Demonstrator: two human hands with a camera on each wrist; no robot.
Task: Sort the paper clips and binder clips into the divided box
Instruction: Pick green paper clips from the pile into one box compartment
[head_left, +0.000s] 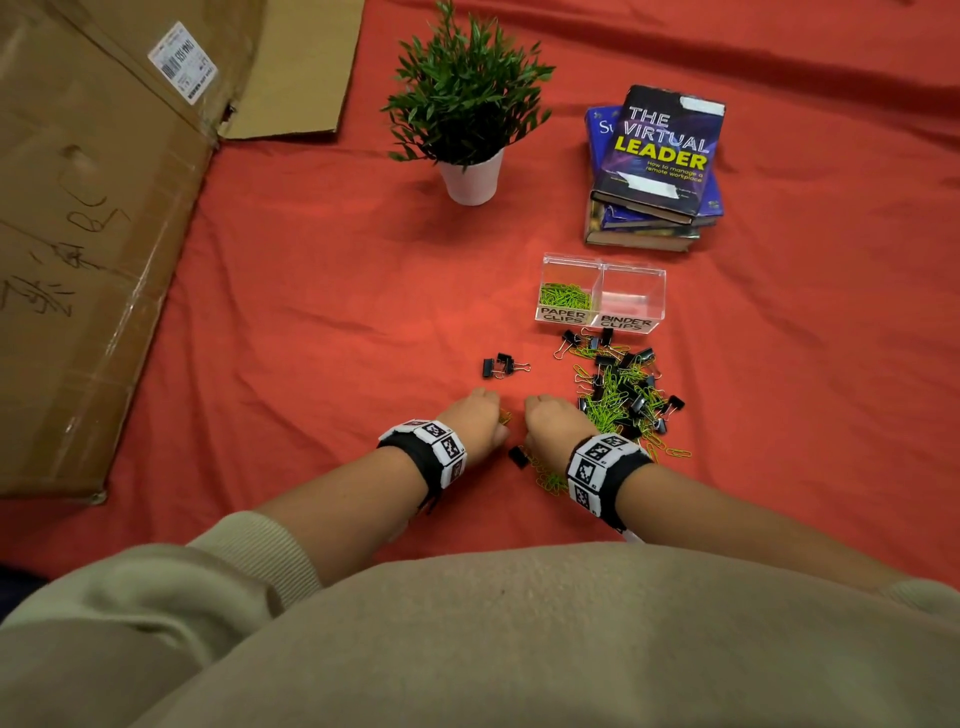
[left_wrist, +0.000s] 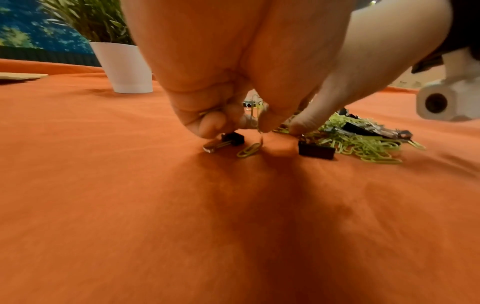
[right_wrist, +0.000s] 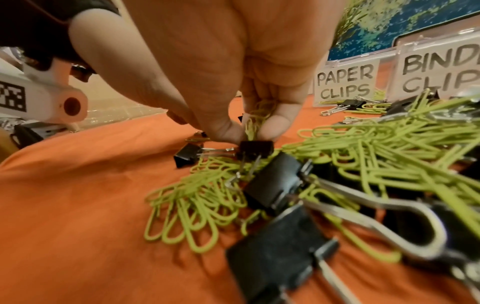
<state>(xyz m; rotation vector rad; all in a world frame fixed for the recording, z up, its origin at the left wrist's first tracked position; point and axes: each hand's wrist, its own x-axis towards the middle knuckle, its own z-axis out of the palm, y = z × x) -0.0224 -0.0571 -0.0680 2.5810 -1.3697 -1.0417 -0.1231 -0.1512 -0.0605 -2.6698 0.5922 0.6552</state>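
Observation:
The clear divided box (head_left: 602, 325) has green paper clips (head_left: 563, 297) in its left cell, labelled PAPER CLIPS. The BINDER CLIPS cell (head_left: 631, 299) looks bare. A mixed pile of green paper clips and black binder clips (head_left: 623, 387) lies in front of it. My left hand (head_left: 480, 413) (left_wrist: 249, 123) is curled, knuckles up, pinching a few paper clips just above the cloth. Close beside it, my right hand (head_left: 548, 418) (right_wrist: 255, 131) pinches a bunch of green paper clips (right_wrist: 258, 115) over a black binder clip (right_wrist: 255, 149).
Two binder clips (head_left: 501, 364) lie apart on the red cloth, left of the pile. Another binder clip (head_left: 518, 456) and loose paper clips (head_left: 550, 478) sit between my wrists. Behind stand a potted plant (head_left: 470, 176), stacked books (head_left: 657, 156) and flattened cardboard (head_left: 93, 234).

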